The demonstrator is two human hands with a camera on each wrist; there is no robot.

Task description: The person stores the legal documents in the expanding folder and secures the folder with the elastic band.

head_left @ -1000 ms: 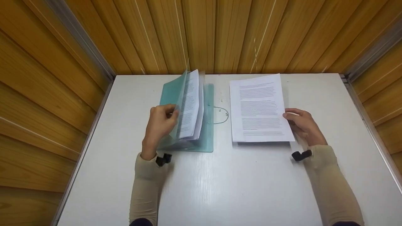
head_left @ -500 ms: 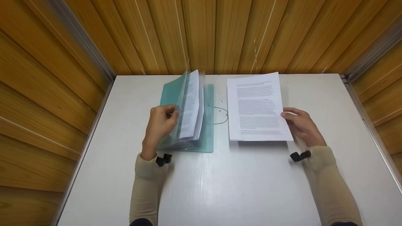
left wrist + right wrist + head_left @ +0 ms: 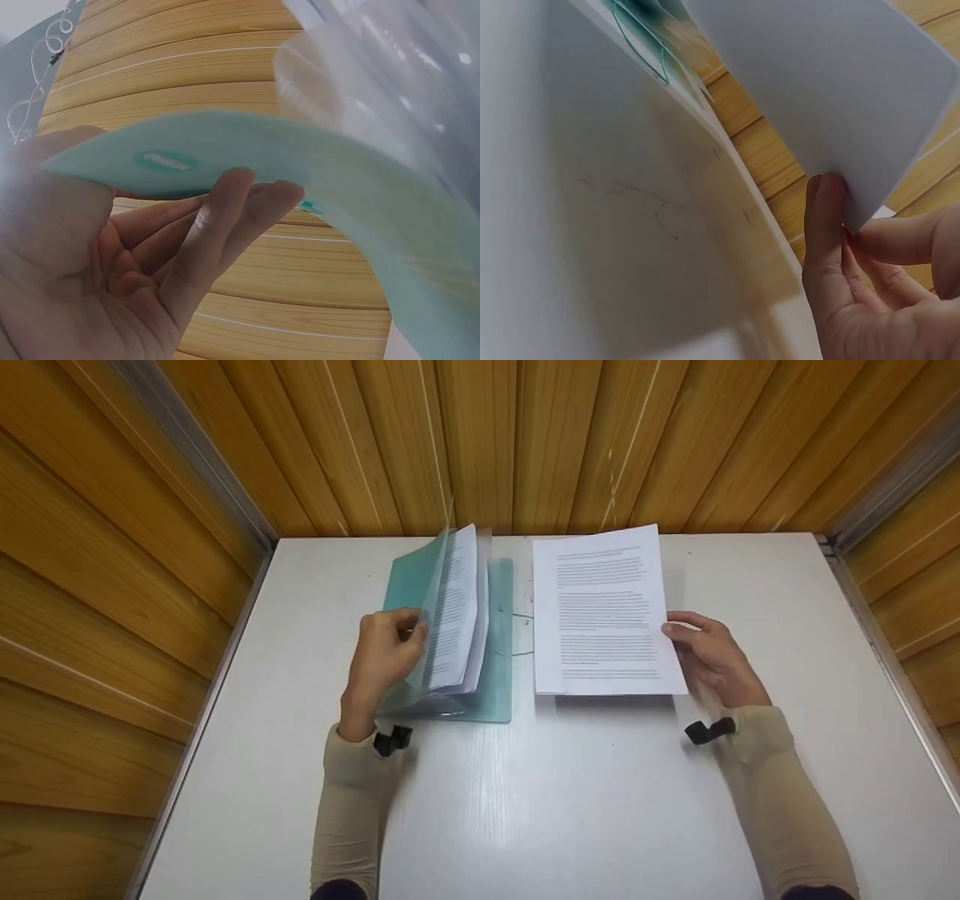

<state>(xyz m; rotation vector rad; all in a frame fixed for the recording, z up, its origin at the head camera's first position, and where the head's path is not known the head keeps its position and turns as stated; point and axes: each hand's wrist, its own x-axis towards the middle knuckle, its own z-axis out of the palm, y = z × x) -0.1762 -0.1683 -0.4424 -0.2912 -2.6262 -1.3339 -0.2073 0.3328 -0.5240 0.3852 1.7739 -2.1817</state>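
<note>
In the head view, my left hand (image 3: 384, 651) pinches the raised cover of a translucent teal folder (image 3: 501, 690) by its edge. Printed pages (image 3: 454, 622) in clear sleeves stand half-turned inside it. The left wrist view shows the cover (image 3: 247, 142) bowed between thumb and fingers, with clear plastic (image 3: 390, 67) beyond. To the right, my right hand (image 3: 711, 658) grips a thin stack of printed paper (image 3: 609, 619) by its right edge. This paper is tilted above the table, printed side up; its blank underside (image 3: 817, 82) appears in the right wrist view.
A thin teal elastic cord (image 3: 523, 654) loops out from the folder's right edge, partly hidden by the paper. The white table (image 3: 480, 810) is bordered by wood-patterned walls (image 3: 480, 442) at the back and sides.
My right hand has carried the paper stack left and slightly away from me, so it now covers the end of the elastic loop. The left hand and folder have stayed nearly still.
</note>
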